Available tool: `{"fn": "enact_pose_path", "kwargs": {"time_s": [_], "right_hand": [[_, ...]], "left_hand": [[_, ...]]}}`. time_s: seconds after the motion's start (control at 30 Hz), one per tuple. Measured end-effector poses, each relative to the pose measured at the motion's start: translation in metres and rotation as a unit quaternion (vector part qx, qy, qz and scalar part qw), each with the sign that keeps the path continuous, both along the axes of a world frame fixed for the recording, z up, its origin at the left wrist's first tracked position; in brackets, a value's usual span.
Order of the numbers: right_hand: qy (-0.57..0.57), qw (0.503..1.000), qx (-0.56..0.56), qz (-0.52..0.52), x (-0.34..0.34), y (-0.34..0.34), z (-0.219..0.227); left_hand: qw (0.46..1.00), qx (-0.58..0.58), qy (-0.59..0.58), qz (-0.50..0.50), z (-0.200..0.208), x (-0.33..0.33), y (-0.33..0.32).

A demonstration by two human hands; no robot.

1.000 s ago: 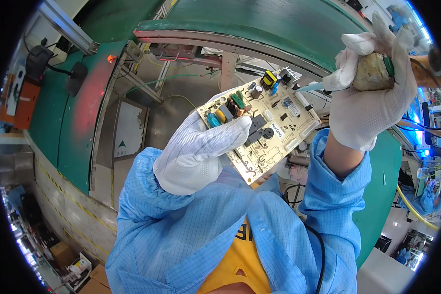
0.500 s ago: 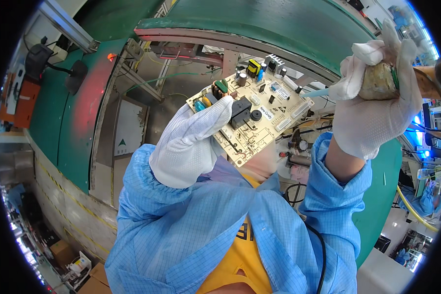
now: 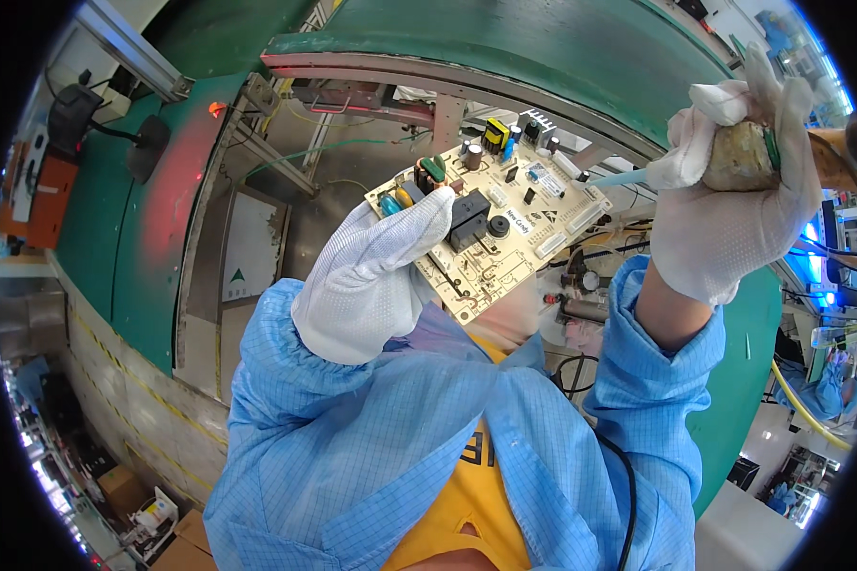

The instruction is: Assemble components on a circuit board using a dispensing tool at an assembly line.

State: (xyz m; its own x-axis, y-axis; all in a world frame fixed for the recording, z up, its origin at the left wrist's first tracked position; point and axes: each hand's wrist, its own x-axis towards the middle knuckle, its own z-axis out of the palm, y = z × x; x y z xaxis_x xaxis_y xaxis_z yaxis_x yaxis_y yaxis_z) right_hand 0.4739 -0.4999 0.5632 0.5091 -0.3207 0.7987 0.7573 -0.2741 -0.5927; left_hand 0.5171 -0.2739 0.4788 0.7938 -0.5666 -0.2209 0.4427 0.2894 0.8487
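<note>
Holding the circuit board (image 3: 524, 249) aloft in front of your chest, your gloved left hand (image 3: 362, 276) pinches its left edge: the thumb lies over the component face beside the green-topped coil (image 3: 432, 169) and the black block-shaped component (image 3: 468, 221), while the fingers pass underneath, largely hidden. Your gloved right hand (image 3: 733, 205) is curled about a worn block (image 3: 741, 157), with a slim pale-blue rod (image 3: 622, 178) projecting from between its fingers toward the board's upper right side; whether its tip touches the board cannot be told. The green surface (image 3: 505, 38) lies beyond.

The board should feel light and stiff, its weight probably greatest toward the coil and the yellow-wrapped transformer (image 3: 495, 135). Expect the smooth glove fabric to slip a little on its thin edge. The tall parts and the pronged metal piece (image 3: 540, 120) look easy to bend, so your grip belongs on bare margins; the near corner appears freest of parts, and your thumb should bear on the board, without leaning on the coil.
</note>
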Motion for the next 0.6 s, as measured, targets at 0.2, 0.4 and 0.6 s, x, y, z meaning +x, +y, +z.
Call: {"fn": "enact_pose_path", "kwargs": {"time_s": [0.2,0.4,0.6], "right_hand": [[0.03,0.99,0.136,-0.02,0.003,-0.015,-0.004],[0.081,0.98,0.167,0.077,-0.004,-0.007,0.009],[0.045,0.932,0.231,0.276,-0.021,-0.041,0.003]], "left_hand": [[0.953,-0.198,0.211,-0.09,0.005,0.009,0.005],[0.859,0.061,-0.508,0.016,-0.028,0.037,0.013],[0.98,0.068,-0.187,0.01,0.013,0.128,0.031]]}}
